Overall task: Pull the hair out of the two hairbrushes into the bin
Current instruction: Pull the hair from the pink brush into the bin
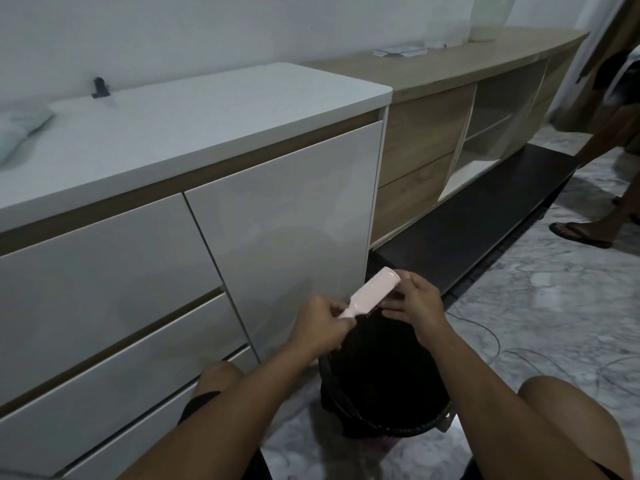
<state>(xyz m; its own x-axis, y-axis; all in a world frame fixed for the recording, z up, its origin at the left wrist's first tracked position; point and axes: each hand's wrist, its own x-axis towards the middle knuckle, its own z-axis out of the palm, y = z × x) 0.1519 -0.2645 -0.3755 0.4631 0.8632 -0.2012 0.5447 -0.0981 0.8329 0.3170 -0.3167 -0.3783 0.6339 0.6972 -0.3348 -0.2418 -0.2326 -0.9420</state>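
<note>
A pale pink hairbrush (pixel 372 288) is held tilted over a bin (pixel 381 386) lined with a black bag, its back facing up. My left hand (pixel 320 325) grips the handle end. My right hand (pixel 414 306) is at the bristle side of the brush head, fingers pinched on dark hair or bristles there; which of the two I cannot tell. The bin stands on the floor between my knees. A second hairbrush is not in view.
A white cabinet (pixel 173 237) with drawers stands close on the left, a wooden shelf unit (pixel 433 133) beyond it. Another person's legs and sandalled foot (pixel 581 233) are at the right. Thin cables (pixel 519 351) lie on the marble floor.
</note>
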